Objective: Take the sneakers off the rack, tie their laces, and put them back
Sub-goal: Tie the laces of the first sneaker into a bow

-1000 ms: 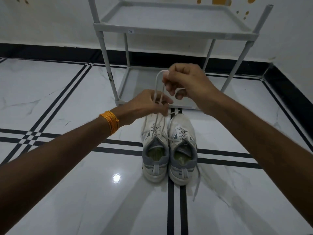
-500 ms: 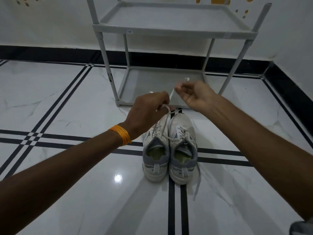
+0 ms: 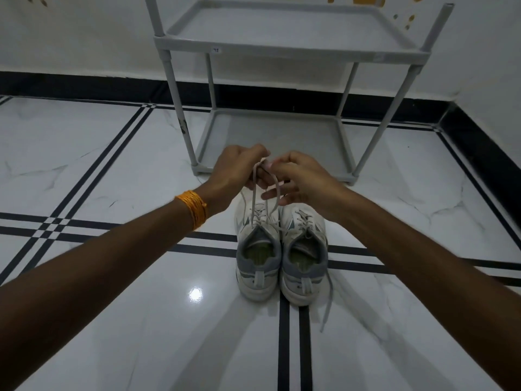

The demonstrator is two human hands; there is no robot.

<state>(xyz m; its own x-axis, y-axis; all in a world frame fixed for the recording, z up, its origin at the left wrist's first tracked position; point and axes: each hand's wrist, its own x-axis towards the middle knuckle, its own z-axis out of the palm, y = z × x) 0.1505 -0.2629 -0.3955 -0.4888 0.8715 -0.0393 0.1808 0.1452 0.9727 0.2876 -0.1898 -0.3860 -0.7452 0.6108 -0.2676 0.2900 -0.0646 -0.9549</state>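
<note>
At centre frame, slightly below the middle, the sneakers (image 3: 282, 249) are set side by side on the floor (image 3: 112, 320), heels toward the lower edge and toes toward the top, so that their long axis runs up the frame toward the rack (image 3: 282, 49). The laces (image 3: 255, 190) of the left-hand sneaker are drawn straight up from its eyelets into both hands, which are held directly above its toe. The left hand (image 3: 236, 170) is closed on the lace ends at the top; the right hand (image 3: 298, 179) is pinched on the same laces, with two fingers extended beneath. The hands are touching or nearly so; which strand is held by which hand cannot be told.

The right-hand sneaker is seen unfastened, with one loose lace (image 3: 328, 303) trailed past its heel onto the floor. It lies nearer the right hand.

The rack is located at upper centre, just beyond the hands, both shelves unoccupied. An orange band (image 3: 194, 208) is worn on the left wrist.

The knot is judged not yet formed.
</note>
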